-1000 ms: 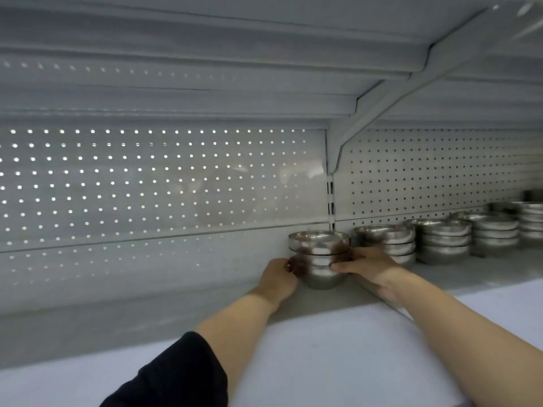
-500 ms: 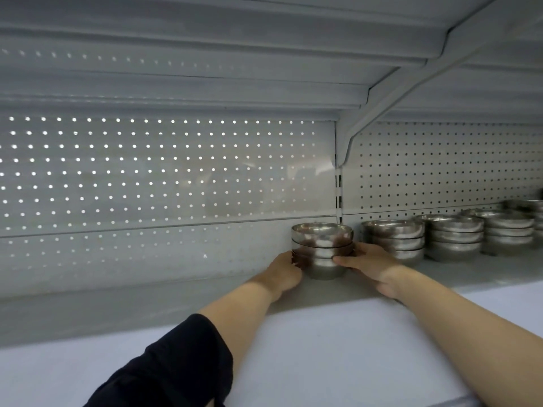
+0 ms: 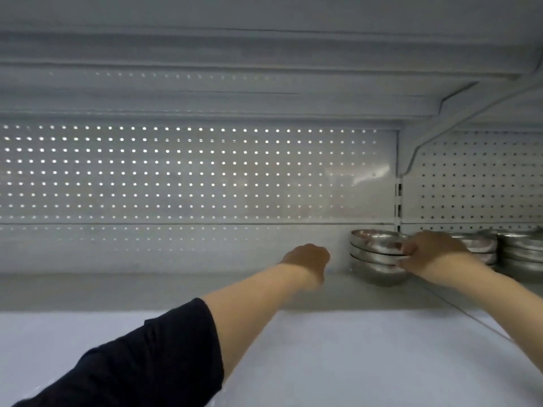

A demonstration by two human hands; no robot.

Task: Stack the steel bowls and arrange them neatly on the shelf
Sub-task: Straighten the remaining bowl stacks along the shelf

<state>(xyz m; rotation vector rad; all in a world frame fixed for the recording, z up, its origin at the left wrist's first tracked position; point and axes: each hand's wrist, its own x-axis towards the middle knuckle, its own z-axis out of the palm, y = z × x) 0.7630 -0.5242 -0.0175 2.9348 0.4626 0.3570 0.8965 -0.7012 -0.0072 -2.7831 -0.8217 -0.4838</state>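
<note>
From my head camera: my right hand (image 3: 432,249) grips the stack of steel bowls (image 3: 376,255) at its right side, standing at the shelf (image 3: 205,289) back. My left hand (image 3: 307,257) hovers apart from it, fingers curled, holding nothing.

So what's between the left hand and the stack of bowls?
Nothing: in the head view, only bare shelf and back wall show between the left hand and the stack of bowls.

Retail shop setting: white metal gondola shelf (image 3: 367,292) with perforated back panel (image 3: 191,174), slotted upright (image 3: 398,201), bracket (image 3: 426,142), and rows of identical stacked steel bowls (image 3: 374,259).
</note>
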